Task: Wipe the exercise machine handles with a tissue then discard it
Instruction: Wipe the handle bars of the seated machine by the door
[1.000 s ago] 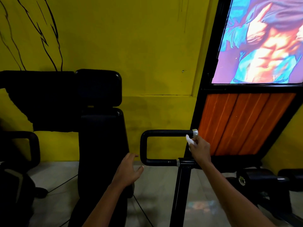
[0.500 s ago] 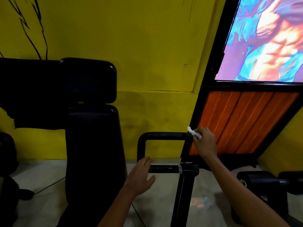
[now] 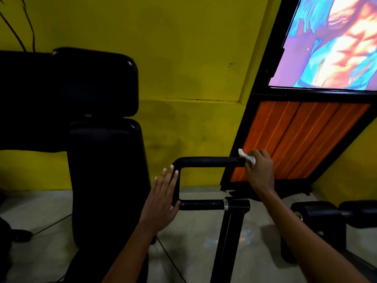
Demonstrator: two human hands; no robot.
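Yellow wall behind, right hand pinches tissue on handle; flat-fingered left hand beside seat pad.

Yellow wall, orange slatted panel, pale floor.

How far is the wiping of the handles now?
In hand: the right hand presses the tissue on the end of the C-shaped handle's upper bar; the left hand lies open at its bend. Nothing looks finished. Left: lower bar, then discarding.
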